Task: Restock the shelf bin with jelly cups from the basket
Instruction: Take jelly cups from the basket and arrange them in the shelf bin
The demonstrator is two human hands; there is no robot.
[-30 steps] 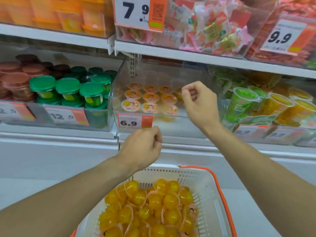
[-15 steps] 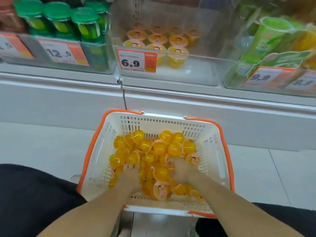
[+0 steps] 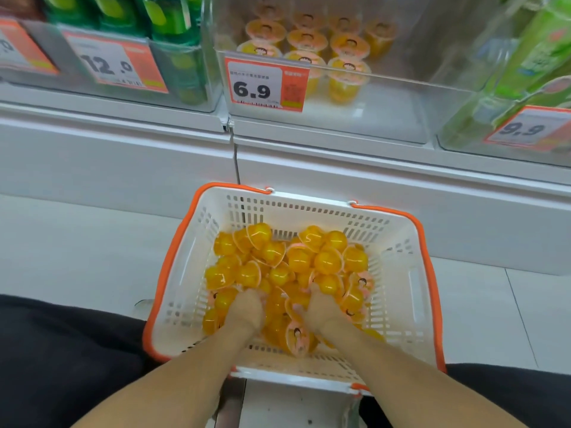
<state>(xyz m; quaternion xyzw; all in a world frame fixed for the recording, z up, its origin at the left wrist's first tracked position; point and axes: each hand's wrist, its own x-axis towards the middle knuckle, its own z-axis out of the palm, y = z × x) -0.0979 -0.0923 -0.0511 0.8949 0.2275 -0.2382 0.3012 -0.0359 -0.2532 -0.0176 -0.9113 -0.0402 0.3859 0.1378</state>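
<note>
Both hands down in the white orange-rimmed basket (image 3: 411, 282), left hand (image 3: 245, 310) and right hand (image 3: 321, 308) buried among the yellow jelly cups (image 3: 296, 264); fingers hidden, grip unclear. Clear shelf bin (image 3: 401, 97) far above holds a few cups behind its 6.9 price tag (image 3: 265, 84).

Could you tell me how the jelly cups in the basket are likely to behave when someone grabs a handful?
The jelly cups look small, rounded and glossy, so they probably slip and roll against each other. They lie loosely heaped at all angles in the basket, so some may tumble off a handful. Their thin foil lids could dent or peel if squeezed.
</note>
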